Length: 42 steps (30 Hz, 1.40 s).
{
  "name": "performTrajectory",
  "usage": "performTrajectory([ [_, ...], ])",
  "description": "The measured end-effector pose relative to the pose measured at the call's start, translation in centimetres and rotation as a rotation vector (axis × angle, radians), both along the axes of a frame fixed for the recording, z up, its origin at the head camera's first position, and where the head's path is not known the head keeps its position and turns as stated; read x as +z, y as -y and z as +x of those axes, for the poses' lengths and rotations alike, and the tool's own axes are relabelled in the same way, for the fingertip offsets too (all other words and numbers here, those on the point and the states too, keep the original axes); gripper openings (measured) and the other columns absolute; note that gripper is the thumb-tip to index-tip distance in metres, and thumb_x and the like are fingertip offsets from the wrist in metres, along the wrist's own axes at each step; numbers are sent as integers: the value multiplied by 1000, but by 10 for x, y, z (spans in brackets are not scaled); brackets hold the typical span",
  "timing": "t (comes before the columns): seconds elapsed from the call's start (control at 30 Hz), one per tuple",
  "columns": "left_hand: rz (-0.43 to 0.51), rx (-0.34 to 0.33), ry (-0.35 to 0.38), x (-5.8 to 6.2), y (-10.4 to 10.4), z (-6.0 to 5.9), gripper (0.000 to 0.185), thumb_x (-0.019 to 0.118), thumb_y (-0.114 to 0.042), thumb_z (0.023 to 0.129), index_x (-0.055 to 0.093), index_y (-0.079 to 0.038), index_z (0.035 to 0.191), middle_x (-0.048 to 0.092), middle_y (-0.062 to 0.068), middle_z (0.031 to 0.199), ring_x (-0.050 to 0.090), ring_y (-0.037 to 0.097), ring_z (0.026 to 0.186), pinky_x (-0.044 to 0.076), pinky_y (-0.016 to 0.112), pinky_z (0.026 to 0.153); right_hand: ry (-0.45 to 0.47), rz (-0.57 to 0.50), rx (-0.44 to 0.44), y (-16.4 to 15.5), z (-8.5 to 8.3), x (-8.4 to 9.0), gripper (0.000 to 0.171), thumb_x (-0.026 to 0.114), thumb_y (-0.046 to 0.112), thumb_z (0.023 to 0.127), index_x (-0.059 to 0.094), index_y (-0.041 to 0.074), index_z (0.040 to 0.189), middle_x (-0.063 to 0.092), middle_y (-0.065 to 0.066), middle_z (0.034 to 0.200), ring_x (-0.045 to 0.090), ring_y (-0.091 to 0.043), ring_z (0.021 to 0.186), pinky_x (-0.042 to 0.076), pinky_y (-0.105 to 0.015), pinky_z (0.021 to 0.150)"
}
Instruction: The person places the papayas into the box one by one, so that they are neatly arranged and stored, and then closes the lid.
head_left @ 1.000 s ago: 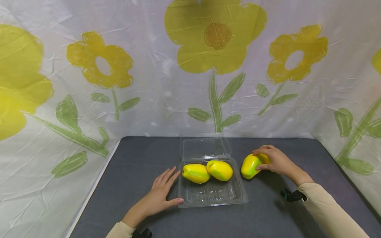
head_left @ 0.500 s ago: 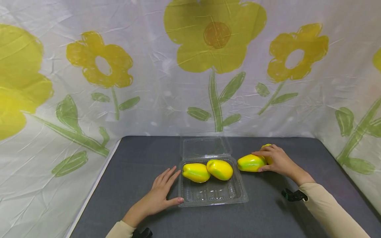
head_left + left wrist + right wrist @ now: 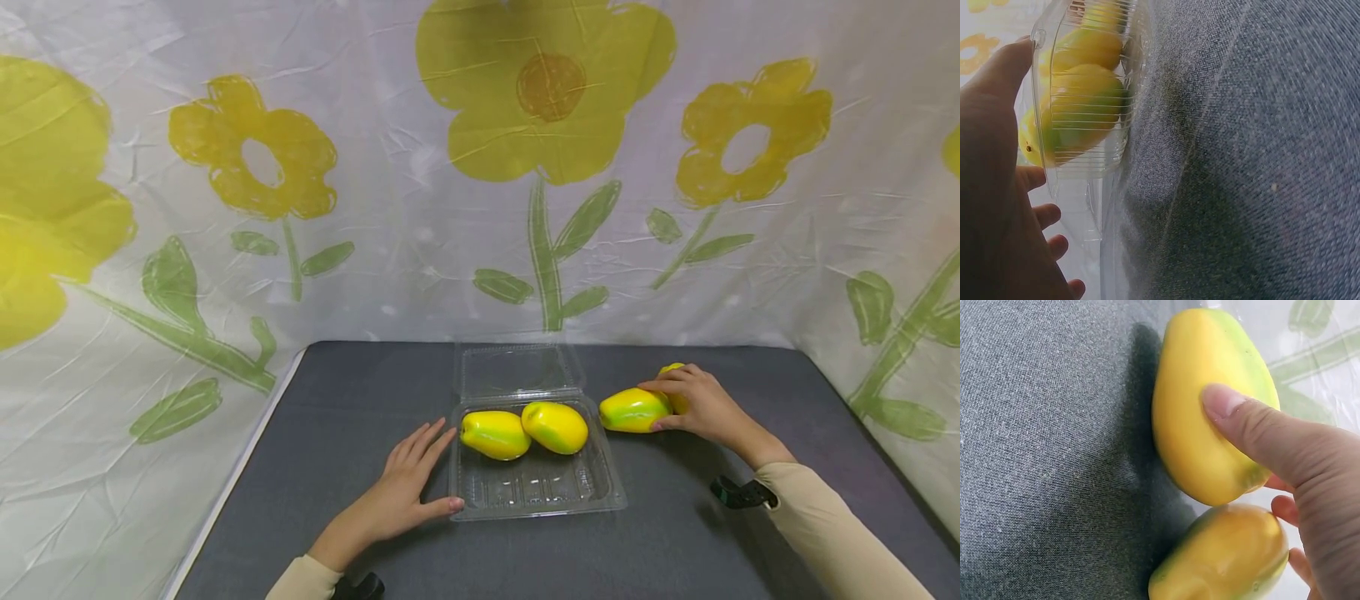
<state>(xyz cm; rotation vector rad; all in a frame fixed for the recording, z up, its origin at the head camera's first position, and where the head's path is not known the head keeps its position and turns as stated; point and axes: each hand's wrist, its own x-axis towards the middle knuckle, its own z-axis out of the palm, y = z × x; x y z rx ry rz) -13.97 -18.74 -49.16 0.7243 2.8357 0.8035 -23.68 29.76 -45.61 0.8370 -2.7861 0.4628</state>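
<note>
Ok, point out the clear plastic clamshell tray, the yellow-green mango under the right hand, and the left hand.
clear plastic clamshell tray (image 3: 536,510): head view, front rim.
yellow-green mango (image 3: 628,410): head view, middle.
left hand (image 3: 393,502): head view, back of hand.

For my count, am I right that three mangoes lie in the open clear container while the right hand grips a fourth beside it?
Not quite: the head view shows only two mangoes in the open clear container, not three. The right hand does grip another mango beside it.

Left hand flat, right hand curled
</note>
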Motion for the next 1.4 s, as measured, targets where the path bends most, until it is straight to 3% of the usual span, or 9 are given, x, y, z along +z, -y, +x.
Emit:
performTrajectory([
  [0.33,-8,7,17,0,-1,0,96,60,-68,86,11,-31,160,5,4,169,8,38,155,11,73,115,-5,-28,1,-1,2,2,63,90,31,67,70,17,124,69,-11,118,54,-33,111,39,-62,91],
  [0.6,-12,8,19,1,-1,0,96,59,-68,86,12,-30,160,5,4,170,7,38,155,11,73,116,60,-56,-30,-1,5,9,63,87,34,71,67,17,128,66,-14,122,52,-34,113,37,-62,94],
  [1.0,-5,10,27,2,-1,1,95,61,-66,87,13,-29,160,5,4,169,7,39,155,9,73,116,148,-96,-68,-2,10,19,66,84,37,75,64,13,133,63,-16,128,51,-37,117,45,-59,91],
  [1.4,-8,15,43,4,-2,2,95,63,-64,87,13,-29,160,4,4,169,7,38,155,9,72,116,148,-181,-36,7,15,18,62,85,38,75,66,16,130,63,-14,126,53,-33,117,46,-57,91],
])
